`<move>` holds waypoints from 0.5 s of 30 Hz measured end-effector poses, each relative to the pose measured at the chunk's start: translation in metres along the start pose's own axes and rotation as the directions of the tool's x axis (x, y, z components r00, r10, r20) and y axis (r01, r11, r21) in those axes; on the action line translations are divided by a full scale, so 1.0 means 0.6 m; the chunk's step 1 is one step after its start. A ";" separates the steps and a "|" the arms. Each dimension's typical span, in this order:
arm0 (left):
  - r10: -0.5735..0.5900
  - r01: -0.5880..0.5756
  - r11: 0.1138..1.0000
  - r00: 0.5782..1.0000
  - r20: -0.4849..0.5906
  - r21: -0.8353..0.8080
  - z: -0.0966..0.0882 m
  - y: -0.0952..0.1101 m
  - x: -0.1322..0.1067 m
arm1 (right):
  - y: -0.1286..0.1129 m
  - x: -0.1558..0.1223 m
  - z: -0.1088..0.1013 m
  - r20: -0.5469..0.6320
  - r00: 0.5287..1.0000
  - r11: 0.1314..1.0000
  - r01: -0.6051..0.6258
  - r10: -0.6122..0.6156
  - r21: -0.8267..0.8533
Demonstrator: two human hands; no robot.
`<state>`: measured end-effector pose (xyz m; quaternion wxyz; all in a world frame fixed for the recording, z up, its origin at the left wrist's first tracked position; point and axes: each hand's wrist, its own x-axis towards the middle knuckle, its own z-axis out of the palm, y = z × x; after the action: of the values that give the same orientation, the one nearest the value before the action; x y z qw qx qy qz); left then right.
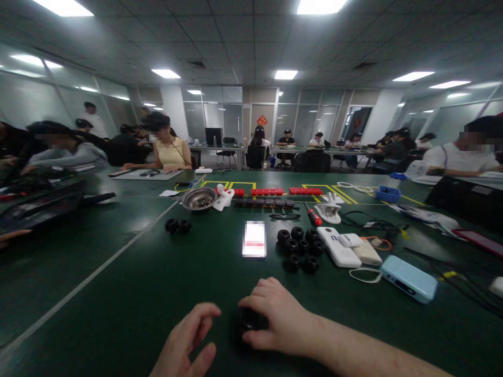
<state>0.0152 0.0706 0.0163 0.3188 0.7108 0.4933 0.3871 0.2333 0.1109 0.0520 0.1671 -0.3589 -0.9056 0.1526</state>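
My right hand (277, 317) is closed around a black wheel-like part (248, 320) on the green table, thumb on the near side and fingers over the top. To its left, my left hand (190, 340) has thumb and fingers apart, with nothing between them, a short gap from the part. Several similar black parts (297, 246) stand grouped at the right, beyond my right hand. Two more black parts (178, 225) sit at the left. Straight ahead lies a bright white card or screen (254, 239), its content blurred out.
Further back are a metal bowl (199, 198), red strips (266, 192), a black strip (267, 203) and a screwdriver (315, 216). At the right lie a white power bank (338, 247), a light blue box (409, 278) and loose cables. Other people sit around the tables.
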 end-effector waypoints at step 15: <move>-0.340 0.519 0.630 0.853 0.395 -0.578 0.137 -0.003 0.135 | 0.075 0.030 0.054 -0.368 0.894 0.949 -0.163 0.258 0.268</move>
<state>0.1024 0.1420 -0.0072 0.6935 0.4515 0.4337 0.3566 0.2342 0.1497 0.0087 0.3705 -0.4570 -0.7842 0.1974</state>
